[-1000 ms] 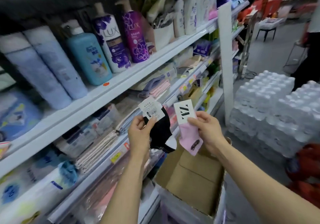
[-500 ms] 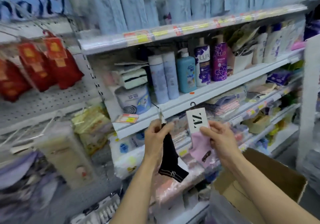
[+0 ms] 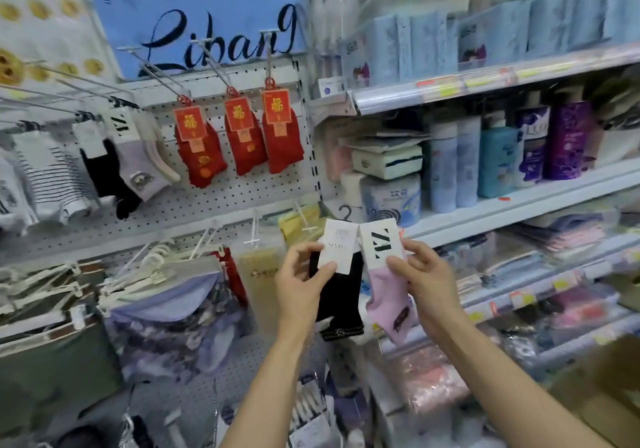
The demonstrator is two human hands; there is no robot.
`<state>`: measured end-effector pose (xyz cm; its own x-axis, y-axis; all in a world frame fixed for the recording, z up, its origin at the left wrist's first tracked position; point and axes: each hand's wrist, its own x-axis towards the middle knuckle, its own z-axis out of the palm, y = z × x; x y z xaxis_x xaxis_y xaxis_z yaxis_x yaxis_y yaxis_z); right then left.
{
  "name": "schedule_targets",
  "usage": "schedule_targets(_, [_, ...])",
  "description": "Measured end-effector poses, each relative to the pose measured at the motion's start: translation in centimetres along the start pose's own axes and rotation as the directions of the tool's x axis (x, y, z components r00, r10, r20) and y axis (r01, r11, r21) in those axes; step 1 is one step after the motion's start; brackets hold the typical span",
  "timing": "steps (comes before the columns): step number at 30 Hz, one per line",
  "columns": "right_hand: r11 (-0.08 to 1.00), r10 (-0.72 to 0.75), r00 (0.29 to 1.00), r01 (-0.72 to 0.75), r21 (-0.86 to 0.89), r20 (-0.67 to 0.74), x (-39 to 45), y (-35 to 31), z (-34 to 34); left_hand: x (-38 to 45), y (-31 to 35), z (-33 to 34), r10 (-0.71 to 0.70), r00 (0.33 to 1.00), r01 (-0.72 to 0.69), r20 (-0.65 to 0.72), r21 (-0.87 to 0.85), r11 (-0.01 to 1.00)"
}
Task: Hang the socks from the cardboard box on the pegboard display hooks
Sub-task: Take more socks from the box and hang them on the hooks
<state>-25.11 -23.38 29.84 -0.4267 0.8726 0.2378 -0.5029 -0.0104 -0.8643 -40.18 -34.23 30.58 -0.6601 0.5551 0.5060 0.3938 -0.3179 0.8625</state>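
Two pairs of socks are up in front of the person, side by side and touching at their white card headers: a black pair (image 3: 341, 295) on the left and a pink pair (image 3: 389, 300) on the right, each with a small dark hanger hook poking up above its card. The left hand (image 3: 301, 283) pinches the black pair's card between thumb and curled fingers; the right hand (image 3: 420, 274) grips the pink pair at the lower edge of its card in the same way, so both hands are closed on their loads and neither has a finger to spare. Both pairs hang below and to the right of the pegboard (image 3: 221, 201), well apart from any hook. The step in hand looks like the carry from box to display, with nothing hung yet. Matching pairs (image 3: 133, 156) with the same lettered card hang on a hook at upper left, beside the red socks (image 3: 239, 135), so the next move probably calls for lifting one pair up and leftward and threading its hanger hook over a wire hook's tip. A corner of the cardboard box (image 3: 602, 392) shows at lower right.
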Motion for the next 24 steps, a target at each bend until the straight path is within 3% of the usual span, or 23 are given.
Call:
schedule_targets(12, [0.998,-0.038,0.971,0.026,0.054,0.235,0.8,2.9,11.7,1.0,1.8,-9.2,-0.003,0.945,-0.019,-0.327,-0.062,0.998])
schedule_targets(24, [0.997,-0.07,0.893,0.048,0.06,0.445,1.0,4.9,21.9,2.4,4.6,-18.7,0.092,0.834,-0.09,-0.543,0.031,0.995])
